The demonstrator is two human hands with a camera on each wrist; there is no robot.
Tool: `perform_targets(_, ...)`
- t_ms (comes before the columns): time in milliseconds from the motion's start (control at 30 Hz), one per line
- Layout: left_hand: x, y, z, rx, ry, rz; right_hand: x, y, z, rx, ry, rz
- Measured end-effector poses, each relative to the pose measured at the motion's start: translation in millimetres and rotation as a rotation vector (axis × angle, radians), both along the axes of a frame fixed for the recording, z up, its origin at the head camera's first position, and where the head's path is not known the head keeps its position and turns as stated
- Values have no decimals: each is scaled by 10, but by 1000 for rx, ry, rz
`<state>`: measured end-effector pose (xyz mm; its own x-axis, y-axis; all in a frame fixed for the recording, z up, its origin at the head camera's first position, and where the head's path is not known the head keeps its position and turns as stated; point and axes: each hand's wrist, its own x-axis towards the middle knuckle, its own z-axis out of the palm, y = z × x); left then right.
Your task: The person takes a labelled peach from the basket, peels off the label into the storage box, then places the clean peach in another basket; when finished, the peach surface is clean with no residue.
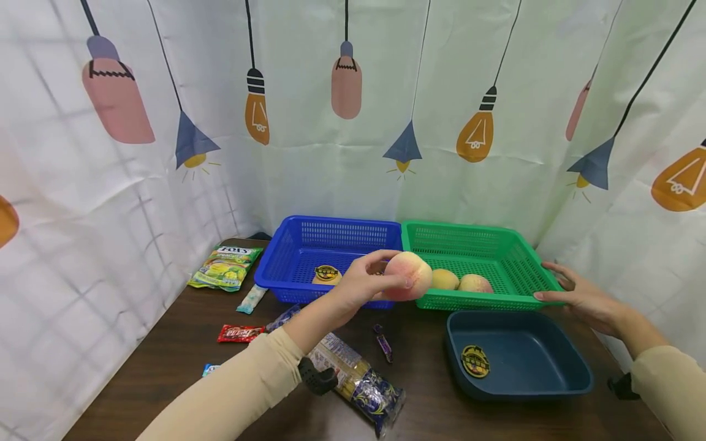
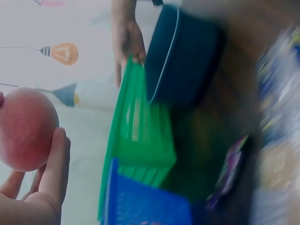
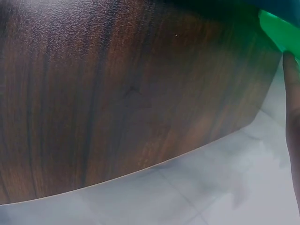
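My left hand point(image 1: 358, 285) holds a peach point(image 1: 409, 275) between thumb and fingers, raised near where the two baskets meet. In the left wrist view the pinkish peach point(image 2: 28, 129) shows at the left, with the fingers point(image 2: 55, 161) around its side. The green basket point(image 1: 529, 301) has two more peaches point(image 1: 475, 283) at its front left. My right hand point(image 1: 590, 303) grips that basket's right end, thumb at the front corner and fingers at the side rim. In the right wrist view one finger point(image 3: 293, 89) lies against the green plastic point(image 3: 279, 33).
A blue basket point(image 1: 276, 269) containing a round-labelled item point(image 1: 327, 274) adjoins the green one. In front stands a dark blue tub point(image 1: 529, 355). Around the left arm lie a Fox's candy bag point(image 1: 228, 267), a red wrapper point(image 1: 240, 333), a noodle-like packet point(image 1: 358, 380) and a purple wrapped sweet point(image 1: 383, 343).
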<state>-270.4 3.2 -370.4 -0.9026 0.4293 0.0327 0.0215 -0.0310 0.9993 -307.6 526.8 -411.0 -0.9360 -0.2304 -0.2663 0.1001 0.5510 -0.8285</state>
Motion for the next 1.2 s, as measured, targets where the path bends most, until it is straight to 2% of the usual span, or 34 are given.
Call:
perform_targets(133,-286,76,102,-171,126,57,-1,7,-26,-14,4,-5)
perform_targets(400,-837,343,176,-371,349,115,23,38,-16,-17,0,-16)
perform_targets(567,-1105,567,222,-524,480,54,15,31,-13,-7,0,-17)
perform_targets(733,-1299,780,275,-659,593,-35,6,15,-40,-19,4,-22)
perform_targets(900,-1450,979,235,-782,624,-77,12,5,-44,-28,7,-35)
perform_targets(1000,-1497,1065,189,-857,597,-94,18,-9,-33,-27,2,-42)
perform_targets(1133,-1528,1138,140,-991,525,-87,23,-39,-15,-37,-3,-46)
perform_targets(1200,-1526,1156,131,-1028,502,-81,27,-42,-12,-48,-1,-49)
